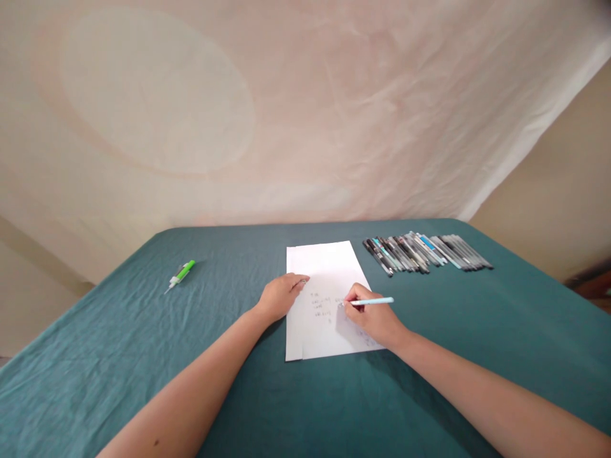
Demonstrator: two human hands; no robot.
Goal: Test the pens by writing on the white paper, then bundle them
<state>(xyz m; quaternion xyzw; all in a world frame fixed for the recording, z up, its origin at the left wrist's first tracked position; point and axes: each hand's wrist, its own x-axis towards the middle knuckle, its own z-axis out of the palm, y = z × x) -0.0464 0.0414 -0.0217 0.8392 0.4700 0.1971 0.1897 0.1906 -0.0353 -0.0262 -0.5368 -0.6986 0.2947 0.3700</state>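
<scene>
A sheet of white paper (pixel 324 264) lies on the dark green cloth, with several short lines of handwriting in its middle and lower part. My right hand (pixel 375 315) is closed around a light blue pen (pixel 375 301), its tip down at the paper beside the writing. The pen's back end points right. On the sheet's left edge rests my left hand (pixel 281 296), thumb and forefinger drawn together. A small greyish thing shows at those fingertips, too small to make out.
Several pens (pixel 405 253) lie side by side in a row at the back right of the cloth-covered table (pixel 229 261). A green and white pen-like item (pixel 182 272) with a thin tip lies at the left. Behind the table hangs a pale cloth (pixel 310 127).
</scene>
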